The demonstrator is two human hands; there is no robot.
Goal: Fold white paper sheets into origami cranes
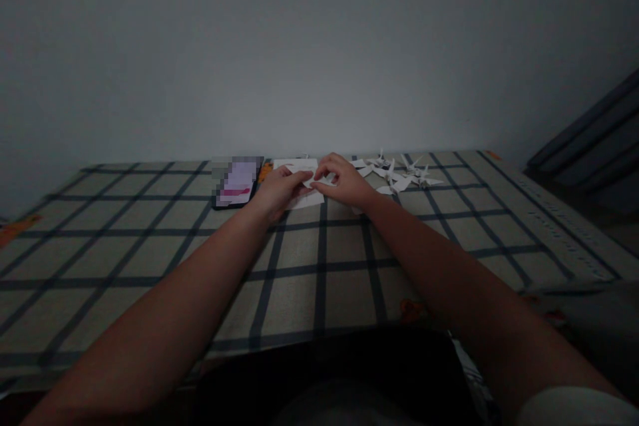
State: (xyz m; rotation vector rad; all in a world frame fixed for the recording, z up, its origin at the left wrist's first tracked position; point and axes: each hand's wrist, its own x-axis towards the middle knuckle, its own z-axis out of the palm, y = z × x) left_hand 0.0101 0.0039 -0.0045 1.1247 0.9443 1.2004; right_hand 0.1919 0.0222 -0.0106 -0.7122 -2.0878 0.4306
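A small folded piece of white paper [323, 179] is pinched between my two hands above the cloth. My left hand [283, 188] grips its left side, thumb on top. On the right side, my right hand [344, 180] holds it between thumb and fingertips. Fingers cover much of the paper, so its exact shape is hard to make out. Flat white sheets [305, 201] lie beneath and behind my hands. Several folded white paper cranes [393, 181] sit in a cluster to the right of my right hand.
A phone [238, 183] with a lit, pixelated screen lies left of my hands. The checked cloth [344, 239] covers the surface. A pale wall [319, 53] rises right behind it. Dark folded fabric [594, 123] is at the far right.
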